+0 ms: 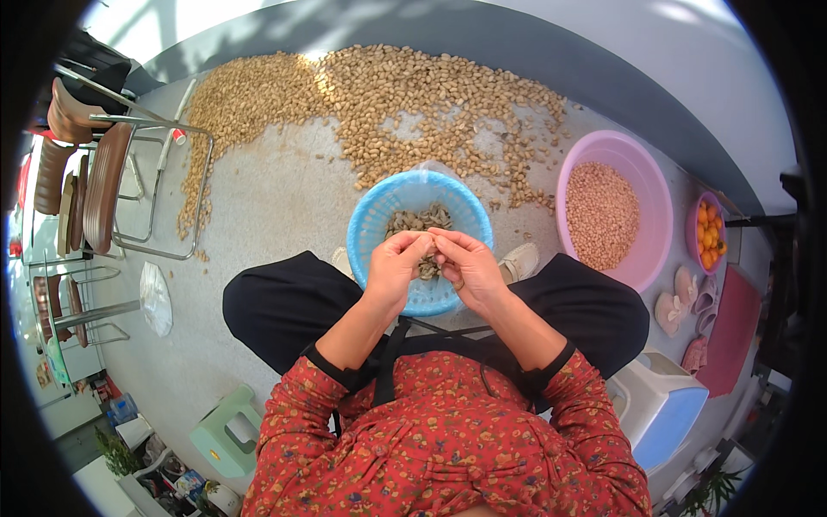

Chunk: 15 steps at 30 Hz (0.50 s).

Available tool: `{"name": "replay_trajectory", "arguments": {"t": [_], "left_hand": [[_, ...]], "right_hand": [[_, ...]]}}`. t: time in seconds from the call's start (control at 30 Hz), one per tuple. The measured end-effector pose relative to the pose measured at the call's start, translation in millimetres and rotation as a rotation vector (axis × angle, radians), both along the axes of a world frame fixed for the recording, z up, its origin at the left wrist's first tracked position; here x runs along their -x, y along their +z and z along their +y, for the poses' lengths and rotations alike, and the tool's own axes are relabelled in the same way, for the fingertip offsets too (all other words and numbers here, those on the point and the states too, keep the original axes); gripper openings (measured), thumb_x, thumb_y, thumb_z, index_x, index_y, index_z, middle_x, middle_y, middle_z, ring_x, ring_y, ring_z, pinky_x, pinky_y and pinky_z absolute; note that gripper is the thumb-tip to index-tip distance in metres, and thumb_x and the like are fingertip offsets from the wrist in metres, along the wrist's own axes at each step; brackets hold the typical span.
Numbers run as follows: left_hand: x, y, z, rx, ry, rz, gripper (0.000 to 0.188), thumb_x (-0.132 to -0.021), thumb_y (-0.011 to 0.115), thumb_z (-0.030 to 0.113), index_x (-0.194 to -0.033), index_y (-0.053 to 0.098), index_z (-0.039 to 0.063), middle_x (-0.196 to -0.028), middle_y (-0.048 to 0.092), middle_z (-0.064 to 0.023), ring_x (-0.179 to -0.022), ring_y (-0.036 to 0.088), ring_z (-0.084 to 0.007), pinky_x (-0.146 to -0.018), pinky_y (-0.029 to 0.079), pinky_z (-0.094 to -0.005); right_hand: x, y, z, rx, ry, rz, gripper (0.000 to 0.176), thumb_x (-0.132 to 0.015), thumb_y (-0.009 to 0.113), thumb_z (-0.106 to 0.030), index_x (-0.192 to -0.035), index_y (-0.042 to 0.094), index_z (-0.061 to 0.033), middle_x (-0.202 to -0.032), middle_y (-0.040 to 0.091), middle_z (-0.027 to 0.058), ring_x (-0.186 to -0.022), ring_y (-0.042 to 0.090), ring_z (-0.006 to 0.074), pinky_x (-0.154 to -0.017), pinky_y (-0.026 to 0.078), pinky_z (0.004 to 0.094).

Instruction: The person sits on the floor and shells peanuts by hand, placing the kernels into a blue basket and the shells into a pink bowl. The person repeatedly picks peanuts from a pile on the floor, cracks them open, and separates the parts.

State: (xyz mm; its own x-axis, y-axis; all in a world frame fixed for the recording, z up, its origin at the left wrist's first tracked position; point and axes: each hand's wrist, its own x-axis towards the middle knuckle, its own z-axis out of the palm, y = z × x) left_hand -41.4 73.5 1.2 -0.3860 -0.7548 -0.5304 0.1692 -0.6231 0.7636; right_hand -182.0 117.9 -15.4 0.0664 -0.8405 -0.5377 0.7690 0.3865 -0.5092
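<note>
My left hand [395, 262] and my right hand [470, 263] meet fingertip to fingertip above a blue plastic basket [362, 213]. Thumbs and forefingers of both pinch a small peanut [432, 240], mostly covered by the fingertips. The curled fingers of the right hand hide what may lie in its palm. Below the hands, broken peanut shells [417, 220] fill the bottom of the basket, which has a clear plastic bag [431, 167] at its far rim. The basket stands between my knees.
Unshelled peanuts [400, 84] spread over the concrete floor along the wall. At right stand a pink basin [656, 213] of shelled peanut kernels [601, 213] and a smaller basin of orange fruit [709, 234]. Folding chairs [106, 187], a green stool [226, 430] and slippers [669, 313] surround me.
</note>
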Motion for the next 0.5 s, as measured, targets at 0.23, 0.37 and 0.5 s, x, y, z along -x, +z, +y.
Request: {"name": "replay_trajectory", "arguments": {"t": [0.23,0.37,0.5], "left_hand": [[-2,-11,-3,-0.223,0.029,0.282,0.019,-0.098,0.052,0.022,-0.104,0.06,0.005,-0.069,0.049,0.0065,-0.051,0.032,-0.001,-0.046,0.026,-0.0177],[-3,-14,-3,-0.241,0.065,0.312,0.02,-0.099,0.049,0.022,-0.107,0.057,0.006,-0.071,0.048,0.0056,-0.056,0.036,-0.0025,-0.048,0.029,-0.0188],[-4,-17,-3,-0.26,0.072,0.315,0.022,-0.1,0.044,0.022,-0.108,0.056,0.005,-0.084,0.056,0.0007,-0.072,0.051,-0.0082,-0.061,0.043,-0.0237]], "right_hand": [[1,3,-2,0.007,-0.016,-0.012,0.022,-0.089,0.063,-0.007,-0.111,0.063,-0.0033,-0.087,0.062,-0.0007,-0.066,0.05,0.0015,-0.047,0.033,0.0155],[2,8,-1,0.015,-0.037,0.126,0.025,-0.088,0.065,-0.006,-0.112,0.061,-0.0026,-0.091,0.062,-0.0004,-0.068,0.051,0.003,-0.05,0.036,0.0164],[-5,15,1,0.296,-0.034,0.62,0.027,-0.085,0.065,-0.002,-0.112,0.064,-0.0042,-0.093,0.062,0.0012,-0.071,0.054,0.0067,-0.057,0.043,0.0205]]}}
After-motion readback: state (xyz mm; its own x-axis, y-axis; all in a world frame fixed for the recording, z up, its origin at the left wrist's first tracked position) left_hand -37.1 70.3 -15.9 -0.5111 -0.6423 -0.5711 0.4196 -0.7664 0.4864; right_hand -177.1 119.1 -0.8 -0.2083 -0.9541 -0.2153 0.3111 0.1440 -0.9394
